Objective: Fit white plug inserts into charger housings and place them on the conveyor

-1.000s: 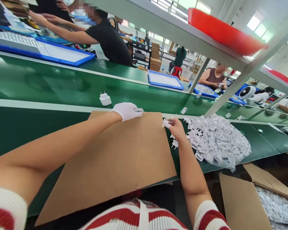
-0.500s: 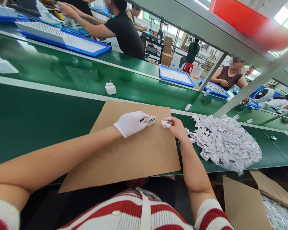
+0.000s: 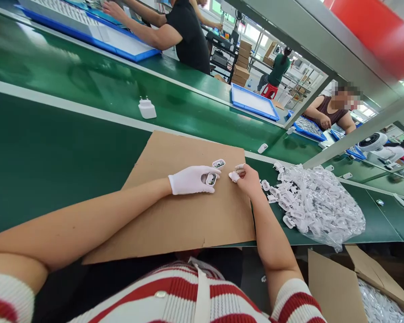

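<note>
Charger shell, small and white with a dark opening facing up, is pinched between the thumb and fingertips of the gloved left hand, which rests low over the far half of a brown cardboard sheet. A second shell lies loose on the cardboard just beyond it. Just to the right, the bare right hand has its fingers curled close together with something white at the tips; from the head view I cannot tell whether that is a part in its grip or only a fingertip cover. Right beside that hand, a heap of white plug parts spills across a clear plastic bag on the green workbench. Farther off, a lone white charger stands on the green conveyor belt, and a blue tray lies on the far side, where other people are at work.
</note>
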